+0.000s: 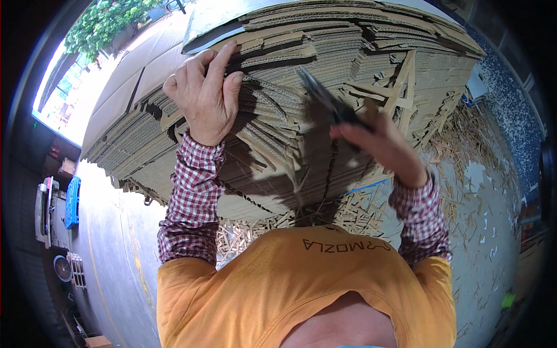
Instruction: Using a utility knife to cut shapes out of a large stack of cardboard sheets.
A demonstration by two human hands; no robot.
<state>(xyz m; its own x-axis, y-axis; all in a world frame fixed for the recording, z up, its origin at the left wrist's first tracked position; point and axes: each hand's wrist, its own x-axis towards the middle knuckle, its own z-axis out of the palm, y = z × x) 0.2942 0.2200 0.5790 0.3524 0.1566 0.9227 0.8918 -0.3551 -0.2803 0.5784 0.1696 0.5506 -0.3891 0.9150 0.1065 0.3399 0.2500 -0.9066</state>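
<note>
The left hand (204, 95) lies with its fingers curled over the upper edge of a tall stack of flattened cardboard sheets (325, 75), gripping the top layers near the stack's left end; the palm rests against the ragged corrugated edges, and the checked sleeve (191, 203) runs down from it toward the orange vest (301, 290). The right hand (383, 145) is closed around the handle of a dark-bladed cutting tool (325, 98); whether it is a knife or shears I cannot tell. The tool's long axis slants up and to the left from the fist, its tip lying against the face of the stack, between the two hands and nearer the right one; the stack's layers run roughly left to right, so the blade crosses them at an angle. The stack stands straight ahead of the person, touching both hands. Cardboard strips and offcuts (464, 151) litter the concrete floor (116, 243) to the right and beneath the stack; a blue crate (72, 202) sits well apart at the far left.
</note>
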